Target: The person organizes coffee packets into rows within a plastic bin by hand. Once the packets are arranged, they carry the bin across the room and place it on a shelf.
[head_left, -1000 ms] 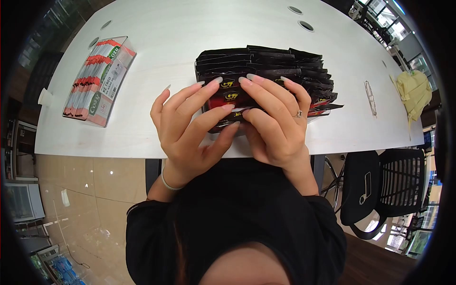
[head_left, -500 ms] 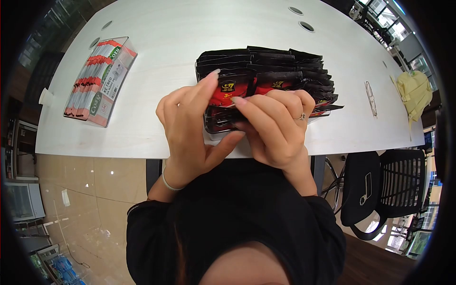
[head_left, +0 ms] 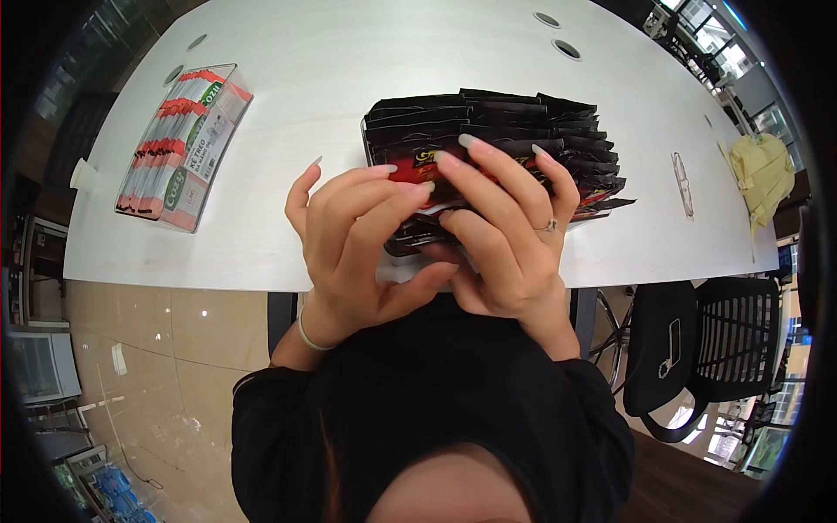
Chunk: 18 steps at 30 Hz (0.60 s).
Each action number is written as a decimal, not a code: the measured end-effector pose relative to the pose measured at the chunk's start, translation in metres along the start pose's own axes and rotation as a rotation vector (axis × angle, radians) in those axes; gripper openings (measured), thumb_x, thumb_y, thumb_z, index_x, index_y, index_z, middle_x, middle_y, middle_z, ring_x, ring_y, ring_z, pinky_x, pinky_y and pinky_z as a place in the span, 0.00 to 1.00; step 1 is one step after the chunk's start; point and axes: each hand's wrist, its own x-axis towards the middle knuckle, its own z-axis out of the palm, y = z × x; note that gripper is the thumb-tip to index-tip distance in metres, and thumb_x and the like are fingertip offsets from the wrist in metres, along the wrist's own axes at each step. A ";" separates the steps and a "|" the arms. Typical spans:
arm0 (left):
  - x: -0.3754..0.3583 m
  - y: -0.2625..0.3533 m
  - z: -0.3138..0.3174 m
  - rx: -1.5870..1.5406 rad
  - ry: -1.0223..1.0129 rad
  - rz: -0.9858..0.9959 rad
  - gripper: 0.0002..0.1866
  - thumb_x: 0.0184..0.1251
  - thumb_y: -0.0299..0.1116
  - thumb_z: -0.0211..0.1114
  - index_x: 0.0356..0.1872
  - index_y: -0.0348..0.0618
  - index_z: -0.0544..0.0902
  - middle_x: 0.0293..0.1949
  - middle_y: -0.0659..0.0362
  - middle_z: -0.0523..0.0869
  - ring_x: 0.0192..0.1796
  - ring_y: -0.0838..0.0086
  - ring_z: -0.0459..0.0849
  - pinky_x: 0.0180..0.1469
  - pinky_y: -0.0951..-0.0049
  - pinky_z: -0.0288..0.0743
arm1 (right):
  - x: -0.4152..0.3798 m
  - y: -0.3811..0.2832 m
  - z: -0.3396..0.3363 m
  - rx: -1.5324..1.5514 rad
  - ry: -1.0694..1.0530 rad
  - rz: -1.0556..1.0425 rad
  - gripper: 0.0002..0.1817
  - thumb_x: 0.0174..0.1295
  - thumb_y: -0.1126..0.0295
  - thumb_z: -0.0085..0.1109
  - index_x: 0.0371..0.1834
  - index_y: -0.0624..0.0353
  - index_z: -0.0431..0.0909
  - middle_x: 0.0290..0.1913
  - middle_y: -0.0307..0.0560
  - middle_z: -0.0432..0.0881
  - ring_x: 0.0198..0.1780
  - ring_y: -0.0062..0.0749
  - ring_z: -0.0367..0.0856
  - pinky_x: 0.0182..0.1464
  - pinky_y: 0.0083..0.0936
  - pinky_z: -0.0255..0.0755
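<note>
Dark sachets (head_left: pixel 501 113) stand in close rows at the near-middle of the table (head_left: pixel 305 87), in a holder (head_left: pixel 365 139) whose thin edge shows at the left. Tops crimped and black; red print on the front ones, partly covered by fingers. A few at the right end lean outward, one corner poking past the rest.

Both hands are at the front row. Left hand (head_left: pixel 344 253): fingers curved, two tips at the face of the front sachets, the little finger raised apart, thumb held away below. Open, no pinch seen. Right hand (head_left: pixel 519 253): fingers spread and bent over the front sachets, thumb partly hidden low down; cannot tell whether it pinches one. Ring (head_left: pixel 547 227) on this hand, bracelet (head_left: pixel 312 338) on the left wrist.

Step in hand, as judged: fingering the front sachets, perhaps squaring or parting them. A next move here would call for light fingertips and a steady holder, since the packing is tight and the wrappers look slippery.

Farther out: to the left, a clear box (head_left: pixel 205 170) of red-and-white packets, tilted in view, near a white cup (head_left: pixel 85 174). To the right, a slim clear item (head_left: pixel 683 185), then a yellow bag (head_left: pixel 758 179) at the table's edge. Below that, a black chair (head_left: pixel 737 340) on the floor side.
</note>
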 end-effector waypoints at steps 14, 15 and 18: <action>0.002 -0.001 0.004 0.103 -0.069 -0.115 0.31 0.62 0.59 0.61 0.57 0.46 0.78 0.61 0.53 0.77 0.61 0.58 0.74 0.69 0.48 0.49 | -0.005 0.003 0.004 0.031 0.018 -0.053 0.12 0.46 0.66 0.62 0.36 0.53 0.80 0.39 0.37 0.81 0.41 0.30 0.79 0.55 0.35 0.63; 0.001 -0.001 0.003 0.100 -0.083 -0.120 0.32 0.62 0.60 0.61 0.57 0.46 0.78 0.60 0.53 0.76 0.62 0.57 0.73 0.69 0.47 0.48 | -0.004 0.003 0.003 0.030 0.019 -0.053 0.12 0.46 0.66 0.62 0.36 0.53 0.80 0.39 0.37 0.81 0.41 0.30 0.79 0.55 0.35 0.63; -0.002 0.000 0.000 0.074 -0.076 -0.121 0.31 0.63 0.60 0.61 0.56 0.46 0.78 0.57 0.54 0.78 0.61 0.57 0.73 0.69 0.48 0.50 | -0.003 0.003 0.002 0.052 -0.001 -0.040 0.13 0.47 0.65 0.63 0.37 0.54 0.80 0.39 0.38 0.81 0.41 0.30 0.78 0.54 0.34 0.63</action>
